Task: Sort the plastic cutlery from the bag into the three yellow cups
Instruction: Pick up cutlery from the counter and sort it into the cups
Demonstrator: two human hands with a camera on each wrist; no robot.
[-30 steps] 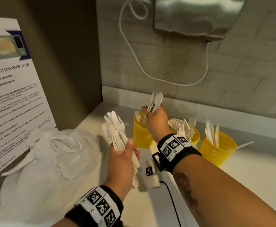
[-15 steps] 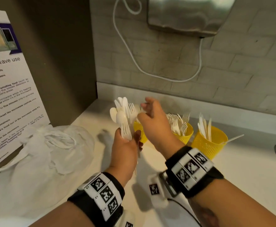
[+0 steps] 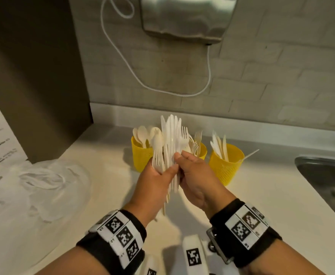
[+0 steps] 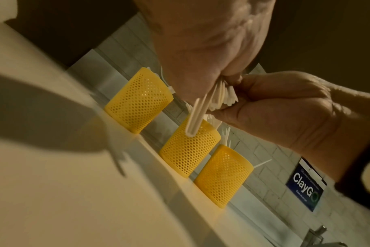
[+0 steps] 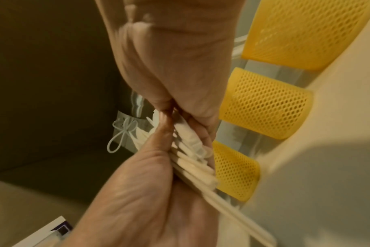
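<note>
Change: since a second earlier, the right hand [image 3: 197, 181] has been drawn back from the left yellow cup [image 3: 142, 155], where spoons were being lowered, and brought against the bundle held in the left hand.
Left hand: the left hand [image 3: 154, 185] is raised in front of the cups, its grip clamped around the handles of a mixed bundle of white plastic cutlery [image 3: 169, 147]; forks, knives and a spoon fan upward, and the handle ends stick out below the palm.
Right hand: the fingers are curled against the right side of the same bundle, with the thumb pressed to the handles, so the grip is closed on the cutlery beside the left hand.
Left yellow cup: it stands on the pale worktop [image 3: 262, 199] near the back wall, and spoons are held in it.
Middle yellow cup [image 3: 202, 150]: forks are held in it; it is largely hidden behind the hands.
Right yellow cup [image 3: 225, 168]: knives are held upright in it, and one thin white piece leans out over its rim to the right.
Bag [image 3: 43, 187]: a crumpled clear plastic bag lies on the worktop to the left, well apart from the cups.
Sink [image 3: 325, 175]: a steel sink is set into the worktop at the right edge.
</note>
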